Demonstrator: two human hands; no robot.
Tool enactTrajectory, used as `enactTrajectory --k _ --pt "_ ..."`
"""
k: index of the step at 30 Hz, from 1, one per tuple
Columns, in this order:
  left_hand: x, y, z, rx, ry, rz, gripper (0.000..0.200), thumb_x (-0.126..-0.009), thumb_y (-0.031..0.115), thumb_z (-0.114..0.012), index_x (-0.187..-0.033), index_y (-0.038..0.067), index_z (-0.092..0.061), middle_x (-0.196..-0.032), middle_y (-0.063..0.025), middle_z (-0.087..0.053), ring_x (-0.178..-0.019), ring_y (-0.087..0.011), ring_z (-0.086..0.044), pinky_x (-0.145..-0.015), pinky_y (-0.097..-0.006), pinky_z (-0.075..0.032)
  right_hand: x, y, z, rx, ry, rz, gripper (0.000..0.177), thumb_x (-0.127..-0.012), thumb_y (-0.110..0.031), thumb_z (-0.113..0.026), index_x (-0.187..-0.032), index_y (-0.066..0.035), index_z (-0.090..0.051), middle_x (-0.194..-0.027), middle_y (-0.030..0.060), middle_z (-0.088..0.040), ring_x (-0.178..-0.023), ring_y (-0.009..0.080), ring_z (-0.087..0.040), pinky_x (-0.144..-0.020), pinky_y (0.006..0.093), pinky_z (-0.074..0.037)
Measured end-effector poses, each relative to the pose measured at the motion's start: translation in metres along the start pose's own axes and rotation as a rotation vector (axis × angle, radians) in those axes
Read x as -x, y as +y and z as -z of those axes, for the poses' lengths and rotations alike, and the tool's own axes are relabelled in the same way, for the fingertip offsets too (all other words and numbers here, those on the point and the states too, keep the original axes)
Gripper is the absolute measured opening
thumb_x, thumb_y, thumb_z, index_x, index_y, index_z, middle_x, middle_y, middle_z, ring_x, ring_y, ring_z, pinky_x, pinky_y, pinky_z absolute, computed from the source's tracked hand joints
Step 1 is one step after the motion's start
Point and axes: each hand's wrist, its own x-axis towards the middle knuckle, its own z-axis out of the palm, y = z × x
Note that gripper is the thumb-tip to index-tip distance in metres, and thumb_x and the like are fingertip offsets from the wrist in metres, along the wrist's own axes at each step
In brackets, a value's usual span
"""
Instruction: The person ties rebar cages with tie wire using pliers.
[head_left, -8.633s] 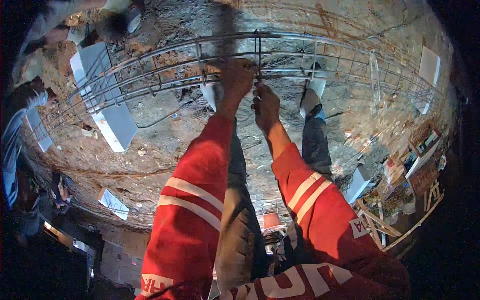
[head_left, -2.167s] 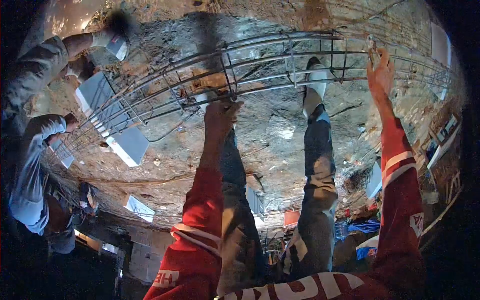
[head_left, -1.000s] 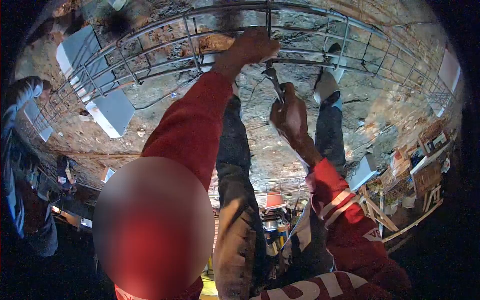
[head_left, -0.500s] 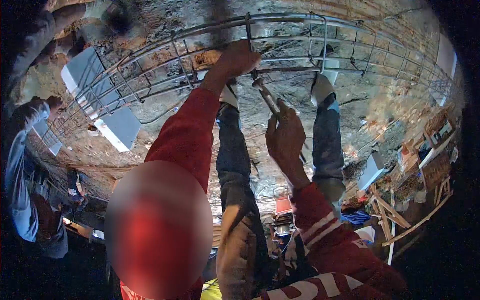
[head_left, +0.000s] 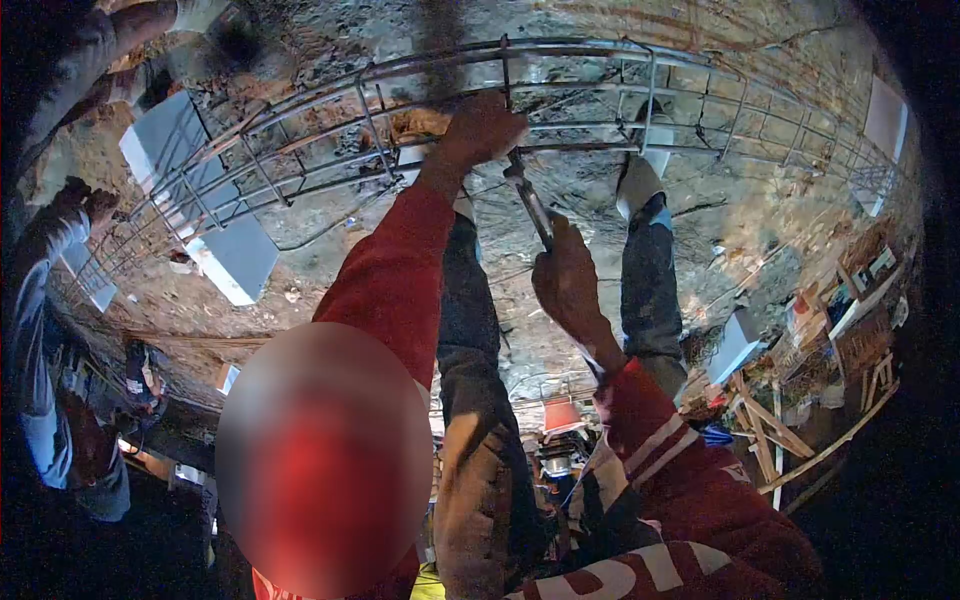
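A long steel rebar cage (head_left: pixel 590 88) with square stirrups runs across the upper part of the view. My left hand (head_left: pixel 482 130), at the end of a red sleeve, is closed on the cage beside one stirrup; its fingertips are partly hidden. Just below it, my right hand (head_left: pixel 572 275) grips metal pincers (head_left: pixel 532 205) by the handles. The pincers' head points up at the lower bar, close to my left fingers. Whether the jaws hold wire is too small to tell. My shoes (head_left: pixel 640 185) stand under the cage.
Pale blocks (head_left: pixel 235 262) lie under the cage on the left, another block (head_left: pixel 735 345) at right. Wooden scraps (head_left: pixel 770 430) are heaped at lower right. Another person's sleeve (head_left: pixel 45 265) and hand (head_left: pixel 90 205) are by the cage's left end. The ground (head_left: pixel 330 270) is rough.
The cage and my left hand sit slightly lower in view. My right hand stays near the same spot with the pincers. The other person's hand at left has risen a little.
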Motion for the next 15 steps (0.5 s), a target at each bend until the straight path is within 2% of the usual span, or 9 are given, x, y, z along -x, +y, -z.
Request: enactTrajectory --k 2,3,5,8,9,11,12,14,15 --pt "-0.001 0.007 0.004 0.025 -0.04 0.125 0.019 -0.082 0.022 -0.053 -0.081 0.006 -0.064 -0.114 -0.0258 -0.057 -0.104 -0.0397 -0.057 -0.091 -0.0523 -0.045 -0.004 -0.008 -0.007 0.1 -0.115 -0.239 0.044 -0.077 -0.001 -0.052 -0.121 -0.002 -0.045 -0.097 0.0241 -0.052 -0.087 0.0431 -0.059 -0.073 0.0517 -0.046" --pt "0.002 0.011 0.008 0.023 -0.042 0.124 0.019 -0.082 0.022 -0.053 -0.081 0.006 -0.064 -0.114 -0.0258 -0.057 -0.104 -0.0397 -0.057 -0.091 -0.0523 -0.045 -0.005 -0.01 -0.007 0.098 -0.113 -0.241 0.044 -0.077 -0.001 -0.052 -0.121 -0.002 -0.045 -0.097 0.0241 -0.052 -0.087 0.0431 -0.059 -0.073 0.0517 -0.046" --pt "0.013 0.017 0.012 -0.33 0.018 -0.165 0.021 -0.083 0.023 -0.052 -0.081 0.007 -0.064 -0.112 -0.0251 -0.057 -0.1 -0.0421 -0.058 -0.087 -0.0525 -0.046 -0.005 -0.015 -0.008 0.143 -0.12 -0.312 0.044 -0.076 -0.001 -0.053 -0.12 -0.001 -0.047 -0.092 0.0226 -0.055 -0.083 0.0418 -0.06 -0.07 0.0516 -0.047" --pt "0.005 0.002 0.0 -0.043 0.111 0.018 0.019 -0.082 0.022 -0.054 -0.083 0.007 -0.064 -0.105 -0.0211 -0.061 -0.096 -0.0391 -0.06 -0.085 -0.0482 -0.048 -0.018 0.003 -0.02 0.139 -0.127 -0.395 0.035 -0.073 0.001 -0.054 -0.108 0.001 -0.053 -0.081 0.0199 -0.058 -0.071 0.0389 -0.059 -0.061 0.0464 -0.046" --pt "0.003 -0.001 -0.001 -0.05 0.104 0.017 0.019 -0.082 0.022 -0.054 -0.083 0.007 -0.064 -0.105 -0.0211 -0.061 -0.096 -0.0391 -0.06 -0.085 -0.0482 -0.048 -0.018 0.037 -0.037 0.108 -0.02 -0.189 0.041 -0.069 -0.003 -0.059 -0.109 -0.007 -0.054 -0.086 0.0179 -0.062 -0.076 0.0389 -0.063 -0.066 0.0505 -0.049" --pt "-0.003 -0.007 0.002 0.031 -0.046 0.147 0.017 -0.081 0.02 -0.056 -0.088 0.008 -0.065 -0.097 -0.0194 -0.064 -0.09 -0.0357 -0.063 -0.084 -0.0445 -0.049 -0.034 0.119 -0.099 -0.119 0.165 0.035 0.043 -0.067 -0.008 -0.062 -0.109 -0.007 -0.057 -0.092 0.0162 -0.063 -0.077 0.0381 -0.063 -0.066 0.0457 -0.051" --pt "-0.002 -0.009 0.003 0.016 -0.062 0.15 0.017 -0.081 0.02 -0.056 -0.088 0.008 -0.065 -0.097 -0.0194 -0.064 -0.09 -0.0357 -0.063 -0.084 -0.0445 -0.049 -0.056 0.114 -0.087 -0.011 0.156 0.168 0.044 -0.066 -0.01 -0.062 -0.109 -0.007 -0.059 -0.093 0.0158 -0.063 -0.079 0.0362 -0.063 -0.068 0.0418 -0.052" --pt "-0.002 -0.007 0.008 0.025 -0.042 0.034 0.041 -0.077 0.028 -0.054 -0.091 -0.009 -0.063 -0.098 -0.0332 -0.061 -0.094 -0.0453 -0.06 -0.086 -0.0491 -0.046 -0.08 0.128 -0.109 -0.26 0.121 0.066 0.043 -0.062 -0.009 -0.062 -0.105 -0.005 -0.061 -0.093 0.0165 -0.064 -0.085 0.0338 -0.063 -0.073 0.0382 -0.051" --pt "0.003 0.002 0.018 0.017 -0.053 0.039 0.041 -0.077 0.028 -0.054 -0.091 -0.009 -0.063 -0.098 -0.0332 -0.061 -0.094 -0.0453 -0.06 -0.086 -0.0491 -0.046 -0.084 0.123 -0.108 -0.406 0.072 -0.023 0.044 -0.06 -0.008 -0.062 -0.104 -0.005 -0.062 -0.094 0.017 -0.064 -0.088 0.0334 -0.063 -0.075 0.0376 -0.051"
